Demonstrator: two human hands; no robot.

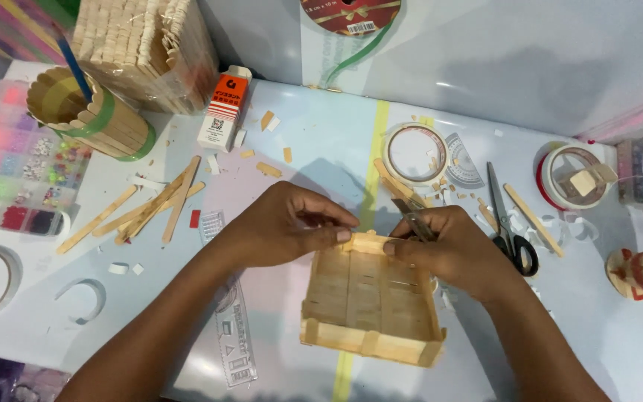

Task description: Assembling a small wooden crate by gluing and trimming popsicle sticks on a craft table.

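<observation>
A shallow square tray built of craft sticks (370,298) lies on the table in front of me. My left hand (280,223) pinches the tray's far rim with thumb and forefinger. My right hand (452,249) presses the same rim from the right side and holds a small metal cutting tool (413,216), its tip pointing away over the rim. Both forearms reach in from the bottom edge.
Loose craft sticks (150,205) lie left of my hands. A stick-clad cup (87,112), a glue box (223,108), a bead organiser (16,156), tape rolls (414,152), black-handled scissors (507,223) and a clear ruler (232,327) surround the tray.
</observation>
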